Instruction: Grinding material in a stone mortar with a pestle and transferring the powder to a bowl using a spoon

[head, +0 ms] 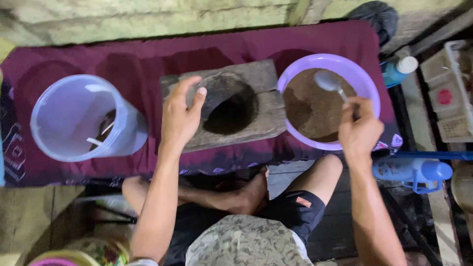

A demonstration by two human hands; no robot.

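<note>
Over a purple cloth: jug, wooden mortar, bowl of brown powder.

From the left, a clear plastic jug; the left hand rests spread on the heavy, rigid wooden mortar; the right hand pinches a light, stiff metal spoon by its handle, bowl end pointing up-left over the lilac bowl.

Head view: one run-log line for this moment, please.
left hand: resting on wooden mortar block | right hand: holding spoon over purple bowl of brown powder
</note>
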